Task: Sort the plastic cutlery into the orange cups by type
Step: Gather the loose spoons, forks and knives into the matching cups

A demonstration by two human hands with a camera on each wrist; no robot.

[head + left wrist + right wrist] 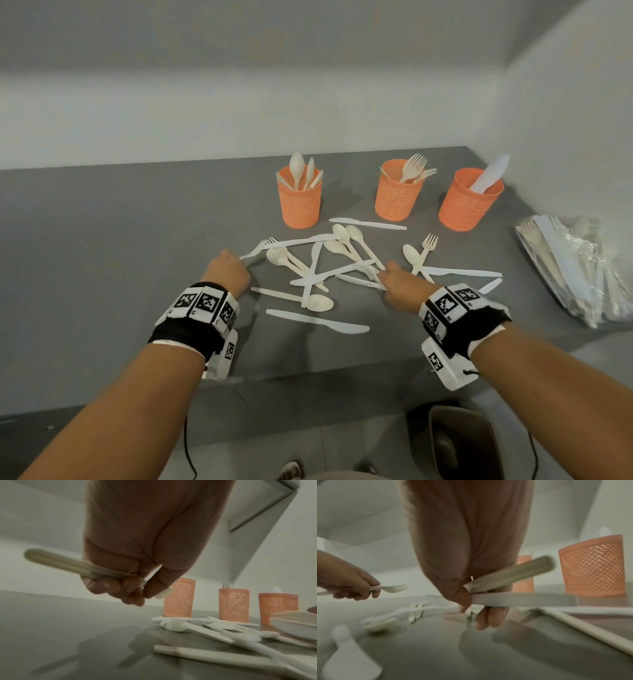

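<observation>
Three orange mesh cups stand at the back of the grey table: the spoon cup [300, 202], the fork cup [397, 198] and the knife cup [467, 205]. A loose pile of white and beige cutlery [322, 270] lies in front of them. At the pile's left edge my left hand [227, 265] grips a white fork [254, 251] by its handle [56, 562], tines pointing at the cups. My right hand [390, 277] is at the pile's right side, where it pinches a beige handle [513, 573] and a white knife [522, 600] together.
A clear bag of wrapped cutlery [575, 270] lies at the table's right end. Walls close off the back and the right. The front table edge [308, 377] runs just below my wrists. A dark seat [459, 445] stands on the floor beneath.
</observation>
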